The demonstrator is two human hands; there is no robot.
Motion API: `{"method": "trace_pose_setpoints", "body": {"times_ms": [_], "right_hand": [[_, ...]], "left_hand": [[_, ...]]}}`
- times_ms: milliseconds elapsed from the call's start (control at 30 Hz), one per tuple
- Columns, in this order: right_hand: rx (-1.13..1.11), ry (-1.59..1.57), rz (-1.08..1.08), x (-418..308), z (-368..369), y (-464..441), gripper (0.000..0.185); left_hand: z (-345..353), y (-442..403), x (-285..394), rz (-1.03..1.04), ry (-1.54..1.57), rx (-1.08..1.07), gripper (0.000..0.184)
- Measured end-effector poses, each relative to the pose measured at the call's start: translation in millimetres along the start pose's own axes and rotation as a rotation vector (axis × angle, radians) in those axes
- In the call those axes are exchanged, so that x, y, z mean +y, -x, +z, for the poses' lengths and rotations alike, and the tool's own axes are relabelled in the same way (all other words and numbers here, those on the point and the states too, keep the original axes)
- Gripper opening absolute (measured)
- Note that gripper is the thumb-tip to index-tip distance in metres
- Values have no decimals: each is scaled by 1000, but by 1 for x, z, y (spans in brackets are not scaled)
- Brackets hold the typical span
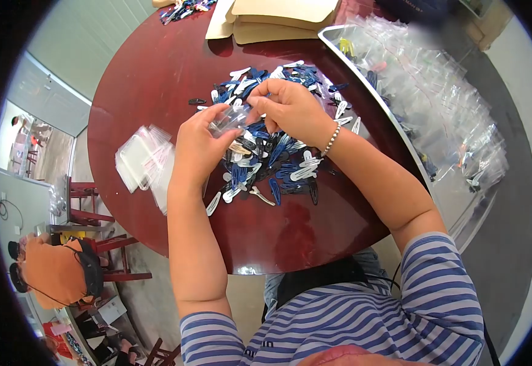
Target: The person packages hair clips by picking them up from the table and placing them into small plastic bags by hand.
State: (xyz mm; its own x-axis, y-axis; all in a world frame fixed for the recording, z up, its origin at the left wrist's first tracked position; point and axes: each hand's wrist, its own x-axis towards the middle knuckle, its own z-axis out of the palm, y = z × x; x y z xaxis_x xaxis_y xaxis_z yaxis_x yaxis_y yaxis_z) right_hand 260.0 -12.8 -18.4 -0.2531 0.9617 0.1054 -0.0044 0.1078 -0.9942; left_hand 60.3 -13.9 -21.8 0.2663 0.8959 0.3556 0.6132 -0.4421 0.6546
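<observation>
A clear bag [235, 120] is pinched by the left grip [197, 141] over hair clips [305, 168] bordered by red surface [241, 235] toward its near edge, while the right grip's [293, 110] hold cannot be told

A: Table [133, 91]?
B: Dark red, glossy. Tan cardboard [281, 11] at its far edge.
A: Off left?
B: Grey door [46, 91] beside a bright opening [53, 155]. Red stools [90, 218] on the floor [156, 299].
A: Anyone?
B: Person in orange [55, 271], near the stools (dark bag [90, 268] against them). Cable [9, 210] looped on the wall [31, 192].
</observation>
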Motion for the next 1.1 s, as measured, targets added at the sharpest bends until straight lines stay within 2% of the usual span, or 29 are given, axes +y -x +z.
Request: {"method": "trace_pose_setpoints", "body": {"times_ms": [200,267,333,367,467,500,600,667,733,800,867,900,1000,1033,1100], "right_hand": [[-78,291,-153,-2,3,4,16],[-80,280,-146,-3,2,4,17],[24,210,-216,-2,-4,-2,18],[50,272,-230,-5,-11,-3,20],[101,155,-127,-14,-26,-4,20],[99,93,-121,-12,-29,-7,18],[100,61,-103,-5,-39,-11,16],[110,88,-98,-4,-42,-12,16],[105,81,-37,5,-46,-16,15],[97,105,-30,12,-47,-18,15],[-6,637,-360,15,-41,-16,20],[-30,651,-272,19,-32,-14,26],[-186,1007,-554,28,-9,-21,41],[-257,1077,-510,24,-1,-24,52],[-297,1218,-446,31,16,-29,60]], "left_hand": [[2,0,-3,46,3,11,44],[1,0,-4,64,-1,17,44],[-1,-1,-2,-24,30,4,44],[-1,-1,-4,-76,85,11,44],[-5,-1,-2,-140,192,75,44],[-7,0,8,-203,324,81,43],[-9,-3,6,-256,366,107,41],[-12,-3,9,-261,417,109,38],[-12,-6,4,-221,627,202,35],[-14,-6,0,-230,609,257,36],[-15,-8,-9,-258,681,372,38],[-17,-8,-7,-254,637,409,39],[-21,-9,-14,-274,626,488,38],[-23,-10,-18,-257,575,490,37],[-24,-9,-21,-257,598,477,38]]}}
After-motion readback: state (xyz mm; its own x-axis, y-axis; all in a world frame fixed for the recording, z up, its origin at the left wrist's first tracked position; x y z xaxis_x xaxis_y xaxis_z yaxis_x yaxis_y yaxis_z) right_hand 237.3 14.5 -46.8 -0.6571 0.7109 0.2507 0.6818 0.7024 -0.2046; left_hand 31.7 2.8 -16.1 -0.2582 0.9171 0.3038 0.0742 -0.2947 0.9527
